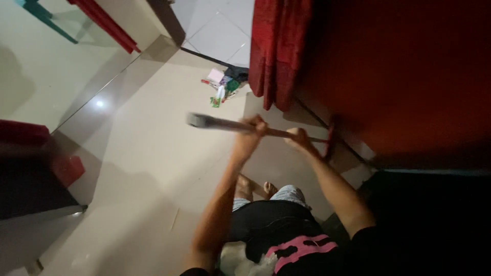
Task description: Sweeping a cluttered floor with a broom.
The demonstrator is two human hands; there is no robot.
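Both my hands grip a long stick held across the view. My left hand is closed round its middle, and my right hand is closed round it farther right. The stick has a grey end at the left and a red head at the right, down by the foot of a red wall. A small pile of colourful litter lies on the pale tiled floor beyond the stick. My bare feet show below my hands.
A red curtain hangs next to the red wall, close to the litter. Dark furniture with a red part stands at the left. Red legs and teal legs of furniture stand at the top left. The lower right is dark.
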